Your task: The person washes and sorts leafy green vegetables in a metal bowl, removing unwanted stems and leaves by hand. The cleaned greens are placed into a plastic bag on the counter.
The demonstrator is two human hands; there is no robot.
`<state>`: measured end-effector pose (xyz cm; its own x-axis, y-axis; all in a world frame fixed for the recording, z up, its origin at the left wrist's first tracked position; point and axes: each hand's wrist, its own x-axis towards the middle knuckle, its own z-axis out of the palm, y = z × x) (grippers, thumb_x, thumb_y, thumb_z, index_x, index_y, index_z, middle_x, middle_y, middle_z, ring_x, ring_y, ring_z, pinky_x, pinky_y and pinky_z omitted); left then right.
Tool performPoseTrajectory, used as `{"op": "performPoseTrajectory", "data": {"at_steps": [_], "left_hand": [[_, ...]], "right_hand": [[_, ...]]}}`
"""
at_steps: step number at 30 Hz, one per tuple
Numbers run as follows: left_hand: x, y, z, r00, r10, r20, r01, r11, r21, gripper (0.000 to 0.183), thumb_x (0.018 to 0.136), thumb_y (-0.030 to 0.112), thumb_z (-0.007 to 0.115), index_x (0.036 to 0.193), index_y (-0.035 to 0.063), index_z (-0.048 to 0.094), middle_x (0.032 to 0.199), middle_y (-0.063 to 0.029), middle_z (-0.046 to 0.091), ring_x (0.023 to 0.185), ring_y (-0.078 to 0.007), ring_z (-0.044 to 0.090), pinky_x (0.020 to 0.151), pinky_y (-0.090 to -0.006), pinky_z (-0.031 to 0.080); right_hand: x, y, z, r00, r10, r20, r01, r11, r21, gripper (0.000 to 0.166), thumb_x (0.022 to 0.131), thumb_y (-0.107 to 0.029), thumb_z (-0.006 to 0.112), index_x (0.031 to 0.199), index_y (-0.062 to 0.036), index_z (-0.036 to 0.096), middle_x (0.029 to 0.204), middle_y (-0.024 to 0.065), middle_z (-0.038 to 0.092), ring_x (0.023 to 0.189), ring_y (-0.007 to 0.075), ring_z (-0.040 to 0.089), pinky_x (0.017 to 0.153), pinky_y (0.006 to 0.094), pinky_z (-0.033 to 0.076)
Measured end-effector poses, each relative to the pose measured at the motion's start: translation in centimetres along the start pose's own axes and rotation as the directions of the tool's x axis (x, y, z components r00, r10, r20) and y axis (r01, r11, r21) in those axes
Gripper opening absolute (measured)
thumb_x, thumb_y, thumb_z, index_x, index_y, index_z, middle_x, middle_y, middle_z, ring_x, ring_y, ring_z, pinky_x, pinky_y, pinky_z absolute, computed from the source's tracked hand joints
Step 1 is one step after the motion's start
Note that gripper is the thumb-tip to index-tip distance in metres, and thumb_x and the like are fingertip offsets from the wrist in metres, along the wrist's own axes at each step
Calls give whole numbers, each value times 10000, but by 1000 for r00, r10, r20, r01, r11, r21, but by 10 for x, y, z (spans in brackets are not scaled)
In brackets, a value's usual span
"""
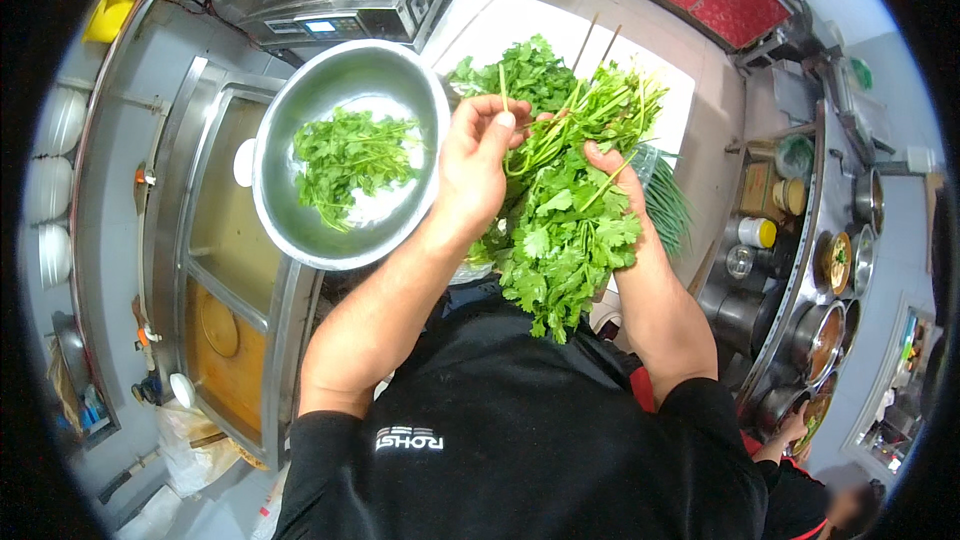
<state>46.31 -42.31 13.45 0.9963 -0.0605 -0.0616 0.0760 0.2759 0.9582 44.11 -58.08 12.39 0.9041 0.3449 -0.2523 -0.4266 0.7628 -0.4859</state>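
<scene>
In my right hand [615, 172] rests a large leafy bunch of cilantro [570, 240], its stems pointing up and away from me. My left hand [484, 142] pinches a single pale green stem [504, 86] between thumb and fingers, beside the bunch's stems. More cilantro [525, 64] lies on a white board or tabletop [667, 75] beyond my hands. Green onion leaves [667, 199] show past my right wrist. To the left, a steel bowl [274, 217] holds loose cilantro sprigs [352, 157].
At the left are sinks or wells with yellowish liquid [232, 225] and a steel rim. A steel machine with a lit display [321, 26] stands ahead. Several pots [825, 337] line the right counter, where another person's hand [793, 424] reaches into a dish.
</scene>
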Motion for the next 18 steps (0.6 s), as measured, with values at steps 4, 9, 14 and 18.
{"op": "performPoseTrajectory", "data": {"at_steps": [4,9,14,18], "left_hand": [[-11,-8,5,996,70,63,-78,989,124,212,947,56,457,1145,-13,487,1130,-109,591,1024,-143,540,926,-284,419],[-15,-15,7,958,259,125,-286,824,490,238,924,24,480,1161,8,500,1227,-164,549,1130,-211,535,944,-327,432],[-18,-7,3,907,272,322,-402,328,855,577,805,-17,554,1350,57,381,1337,-216,438,1242,-358,431,1033,-416,360],[-14,2,-5,832,439,339,-531,454,715,633,759,45,611,1332,-13,348,1342,-248,387,1226,-440,388,1054,-468,303]], "right_hand": [[-2,3,0,995,46,-88,-47,999,-5,418,836,-125,582,1236,-16,530,1183,82,591,1050,194,586,902,329,483],[-6,12,0,992,-57,-114,40,988,-147,447,825,-117,605,1258,-55,515,1207,56,562,1095,170,539,945,321,433],[-2,21,-12,985,-62,-161,34,985,-168,429,819,-100,593,1239,-53,524,1189,62,575,1072,179,557,932,319,446],[-8,15,-2,994,46,-98,-51,997,-52,436,813,-95,579,1238,-29,506,1175,103,587,1071,209,564,928,353,468]]}}
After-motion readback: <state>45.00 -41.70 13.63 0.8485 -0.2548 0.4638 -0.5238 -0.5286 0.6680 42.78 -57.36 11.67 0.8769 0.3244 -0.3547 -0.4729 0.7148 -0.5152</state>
